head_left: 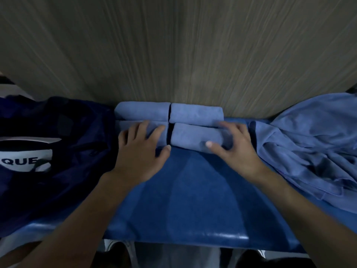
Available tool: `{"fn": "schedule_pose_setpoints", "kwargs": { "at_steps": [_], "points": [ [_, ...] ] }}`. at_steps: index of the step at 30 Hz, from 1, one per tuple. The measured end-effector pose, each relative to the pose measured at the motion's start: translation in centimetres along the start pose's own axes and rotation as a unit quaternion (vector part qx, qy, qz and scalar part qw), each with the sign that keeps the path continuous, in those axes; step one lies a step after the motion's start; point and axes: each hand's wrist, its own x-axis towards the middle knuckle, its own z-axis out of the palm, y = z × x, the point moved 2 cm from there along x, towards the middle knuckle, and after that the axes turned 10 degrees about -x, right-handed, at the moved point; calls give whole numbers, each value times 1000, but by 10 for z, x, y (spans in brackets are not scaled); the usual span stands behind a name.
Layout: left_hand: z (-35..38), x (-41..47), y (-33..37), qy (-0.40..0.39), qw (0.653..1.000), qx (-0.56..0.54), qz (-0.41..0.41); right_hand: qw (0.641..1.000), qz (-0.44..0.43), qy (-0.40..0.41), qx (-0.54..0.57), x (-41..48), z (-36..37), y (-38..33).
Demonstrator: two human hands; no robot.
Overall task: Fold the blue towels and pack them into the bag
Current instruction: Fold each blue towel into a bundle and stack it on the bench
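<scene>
Left hand (pixel 141 151) flat, fingers straight, resting on near-left towel roll (pixel 163 138). Right hand (pixel 235 149) cups near-right towel roll (pixel 193 138), fingers seemingly curled over its end; blurred. Far-left roll (pixel 142 111) and far-right roll (pixel 196 113) just beyond fingertips. All light blue, long axes crosswise. Dark bag (pixel 67 132) left of left hand, cut off. Loose towels (pixel 309 142) right of right hand.
</scene>
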Motion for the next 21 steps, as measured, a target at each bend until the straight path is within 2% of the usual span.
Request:
{"fn": "schedule_pose_setpoints", "kwargs": {
  "at_steps": [3, 13, 21],
  "points": [
    [2, -1, -1, -5, 1000, 0, 9, 993, 101, -2, 64, -5, 1, 9],
    [-1, -4, -3, -7, 1000, -11, 25, 993, 102, 10, 54, 14, 19, -1],
    [1, -7, 0, -21, 998, 24, 59, 991, 116, -6, 66, 11, 10, -2]
  ]
}}
